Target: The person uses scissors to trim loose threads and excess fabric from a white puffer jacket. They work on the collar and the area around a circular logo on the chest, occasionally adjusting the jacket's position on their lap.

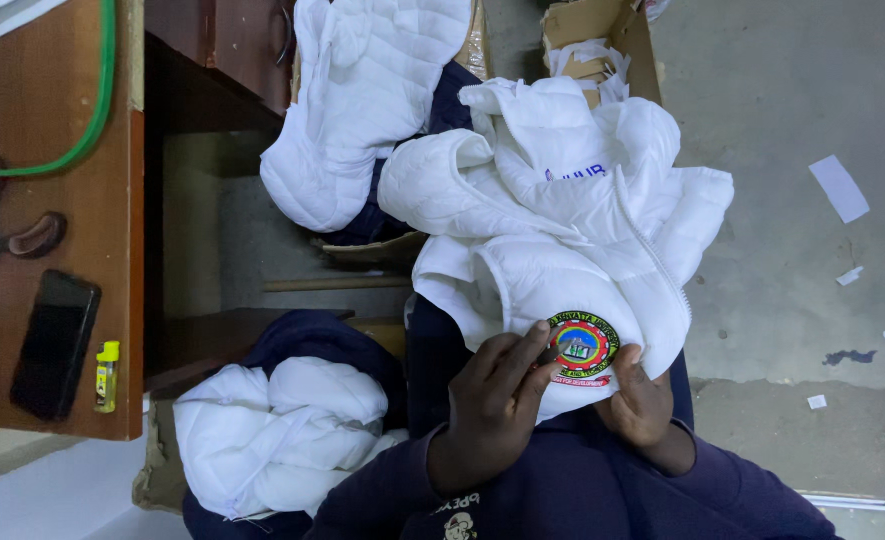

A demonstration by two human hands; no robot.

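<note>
Left hand (492, 405) and right hand (640, 400) both pinch, fingers closed, the white quilted puffer jacket (562, 250) on the lap, flanking its round multicoloured embroidered badge (582, 344); black smartphone (54, 344) on the brown wooden desk (47, 110).

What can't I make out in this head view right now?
- Right hand: fingers hidden under the white quilted puffer jacket, head view.
- Round, multicoloured embroidered badge: left edge covered by the left hand; detail too small.
- Brown cardboard box: inside hidden by jackets, top cut off by the frame edge.
</note>
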